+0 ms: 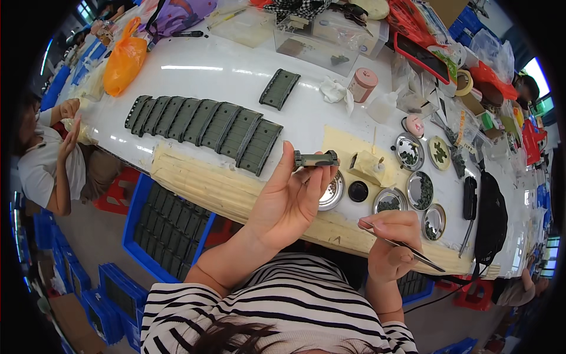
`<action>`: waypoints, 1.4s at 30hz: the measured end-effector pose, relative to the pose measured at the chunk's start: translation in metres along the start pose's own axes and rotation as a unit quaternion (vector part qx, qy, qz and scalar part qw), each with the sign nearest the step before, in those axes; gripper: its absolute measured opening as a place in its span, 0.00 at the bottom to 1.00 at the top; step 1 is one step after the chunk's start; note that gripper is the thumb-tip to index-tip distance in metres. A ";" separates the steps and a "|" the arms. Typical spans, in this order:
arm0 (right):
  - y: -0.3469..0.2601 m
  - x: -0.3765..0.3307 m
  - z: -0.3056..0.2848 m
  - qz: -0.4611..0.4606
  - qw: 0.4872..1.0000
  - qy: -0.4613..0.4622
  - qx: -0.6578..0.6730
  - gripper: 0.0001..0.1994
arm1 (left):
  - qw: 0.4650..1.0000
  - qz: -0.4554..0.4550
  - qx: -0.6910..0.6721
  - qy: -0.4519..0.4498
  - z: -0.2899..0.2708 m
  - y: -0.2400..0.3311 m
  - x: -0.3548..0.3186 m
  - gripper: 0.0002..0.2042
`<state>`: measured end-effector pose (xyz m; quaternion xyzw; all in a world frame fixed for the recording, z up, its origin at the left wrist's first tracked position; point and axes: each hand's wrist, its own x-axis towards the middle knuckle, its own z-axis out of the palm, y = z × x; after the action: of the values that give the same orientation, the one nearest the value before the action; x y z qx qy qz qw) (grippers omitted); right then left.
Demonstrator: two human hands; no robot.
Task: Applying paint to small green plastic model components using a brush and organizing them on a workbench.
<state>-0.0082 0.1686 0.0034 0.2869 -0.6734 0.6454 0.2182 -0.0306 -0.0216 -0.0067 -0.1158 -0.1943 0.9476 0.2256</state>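
Observation:
My left hand is raised over the table's near edge, its fingers closed on a small dark green model part seen edge-on. To its right, my right hand grips a pair of metal tweezers, apart from the part. Whether anything sits in the tweezer tips is too small to tell. Left of my left hand, several dark green ribbed panels lie in an overlapping row. One more green panel lies by itself farther back. Between and beyond my hands stand a yellowish block and a round black lid.
Round metal dishes with small green pieces stand at the right. A pink container, a clear plastic box and an orange bag are farther back. A blue crate of green panels sits below left. Another person sits at the left.

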 end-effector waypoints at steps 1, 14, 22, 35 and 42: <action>0.000 0.000 0.000 -0.001 1.000 -0.004 -0.003 0.27 | 1.000 0.001 0.002 0.003 0.000 0.000 0.000 0.28; -0.007 0.003 0.000 -0.037 0.996 -0.051 -0.069 0.22 | 0.974 0.083 0.210 0.016 -0.006 -0.009 -0.014 0.23; -0.013 0.017 -0.003 -0.112 0.971 -0.128 -0.169 0.20 | 0.959 0.086 0.267 0.037 0.000 -0.017 -0.017 0.21; -0.013 0.013 -0.008 -0.111 0.965 -0.124 -0.203 0.21 | 0.953 0.074 0.292 0.015 -0.005 -0.020 -0.015 0.21; -0.008 0.005 -0.005 -0.051 0.980 -0.095 -0.166 0.28 | 0.952 0.080 0.294 0.020 -0.005 -0.018 -0.014 0.22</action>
<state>-0.0068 0.1733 0.0133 0.3410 -0.7730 0.4828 0.2304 -0.0096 -0.0120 -0.0016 -0.0788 0.1075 0.9752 0.1768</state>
